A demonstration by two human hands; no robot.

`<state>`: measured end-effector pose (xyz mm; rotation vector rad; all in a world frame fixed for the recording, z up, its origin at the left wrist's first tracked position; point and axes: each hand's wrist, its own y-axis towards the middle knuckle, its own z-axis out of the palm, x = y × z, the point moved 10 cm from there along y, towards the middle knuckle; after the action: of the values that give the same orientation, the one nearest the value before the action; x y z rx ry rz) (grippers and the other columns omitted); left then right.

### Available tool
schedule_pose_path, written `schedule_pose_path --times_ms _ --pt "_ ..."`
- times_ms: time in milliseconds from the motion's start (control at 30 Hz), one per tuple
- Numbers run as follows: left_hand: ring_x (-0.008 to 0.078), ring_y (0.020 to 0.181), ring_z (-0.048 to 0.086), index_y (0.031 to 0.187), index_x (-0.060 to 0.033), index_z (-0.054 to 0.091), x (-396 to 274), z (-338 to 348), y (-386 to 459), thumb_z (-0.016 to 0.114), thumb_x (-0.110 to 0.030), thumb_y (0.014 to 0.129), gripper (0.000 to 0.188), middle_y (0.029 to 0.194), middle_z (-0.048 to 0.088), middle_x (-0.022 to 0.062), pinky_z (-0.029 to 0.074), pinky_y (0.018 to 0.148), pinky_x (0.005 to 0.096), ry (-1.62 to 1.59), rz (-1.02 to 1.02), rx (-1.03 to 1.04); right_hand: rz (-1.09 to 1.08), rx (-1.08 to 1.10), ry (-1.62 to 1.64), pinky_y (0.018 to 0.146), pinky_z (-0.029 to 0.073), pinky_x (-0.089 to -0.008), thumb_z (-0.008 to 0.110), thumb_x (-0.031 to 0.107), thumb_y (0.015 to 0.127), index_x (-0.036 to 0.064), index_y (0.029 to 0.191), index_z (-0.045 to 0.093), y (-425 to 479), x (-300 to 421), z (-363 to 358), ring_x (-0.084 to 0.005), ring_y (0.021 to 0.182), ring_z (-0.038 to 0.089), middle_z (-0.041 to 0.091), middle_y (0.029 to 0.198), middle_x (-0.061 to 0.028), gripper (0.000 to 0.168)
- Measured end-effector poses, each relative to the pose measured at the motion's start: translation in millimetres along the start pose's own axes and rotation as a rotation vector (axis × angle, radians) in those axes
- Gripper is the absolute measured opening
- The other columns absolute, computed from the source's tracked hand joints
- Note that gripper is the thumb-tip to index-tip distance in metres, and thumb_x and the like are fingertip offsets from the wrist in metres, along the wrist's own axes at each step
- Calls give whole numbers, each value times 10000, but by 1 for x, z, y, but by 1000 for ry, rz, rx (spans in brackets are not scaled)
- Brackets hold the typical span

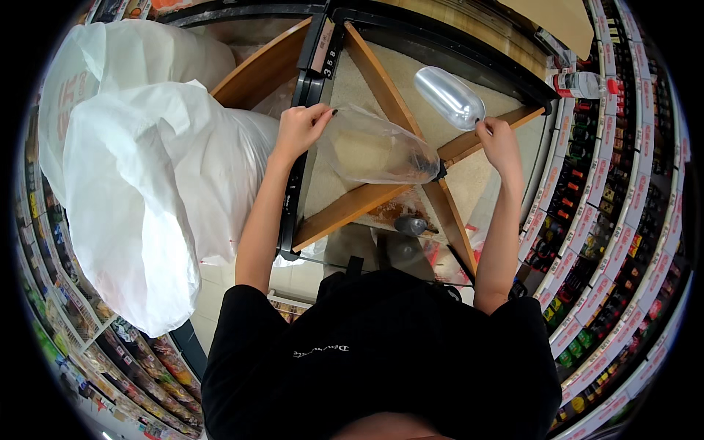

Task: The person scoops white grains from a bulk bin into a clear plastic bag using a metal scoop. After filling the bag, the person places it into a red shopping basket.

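Note:
Between thumb and fingers, my left hand (301, 129) pinches the edge of a clear plastic bag (374, 146), which hangs out to the right over the bin. My right hand (499, 144) grips the end of a shiny metal scoop (450, 98), held above a compartment of pale rice-like grain (374, 60). Crossed wooden dividers (385, 82) split the black-framed bin into compartments. In the near compartment, which holds a little reddish-brown grain, lies a second scoop (411, 225). Whether the bag contains anything is hard to tell through the plastic.
Large white sacks (159, 181) bulge against the bin's left side. A clear bottle with a red cap (583, 85) lies at the far right corner. Curved store shelves (599, 242) packed with bottles run along the right, and shelves of packaged goods (137, 374) stand at lower left.

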<state>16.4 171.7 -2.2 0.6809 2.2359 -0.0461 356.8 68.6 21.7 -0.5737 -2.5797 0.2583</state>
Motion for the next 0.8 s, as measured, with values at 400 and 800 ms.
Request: schedule_pose_path --times_ms 400,800 --pt "166 465 525 803 -8 659 -29 16 -7 646 -77 808 71 547 546 104 397 464 279 -185 -112 62 232 322 -316 849 486 -439 576 326 852 -19 1083 571 65 -52 139 -367 1025 587 607 1094 -235 416" --pt "22 455 385 806 14 660 -34 35 -23 602 -60 857 107 489 465 -3 289 430 212 -397 -348 104 353 251 103 869 467 -435 514 392 864 -11 1018 632 105 -71 240 -346 1022 592 616 1067 -240 447"
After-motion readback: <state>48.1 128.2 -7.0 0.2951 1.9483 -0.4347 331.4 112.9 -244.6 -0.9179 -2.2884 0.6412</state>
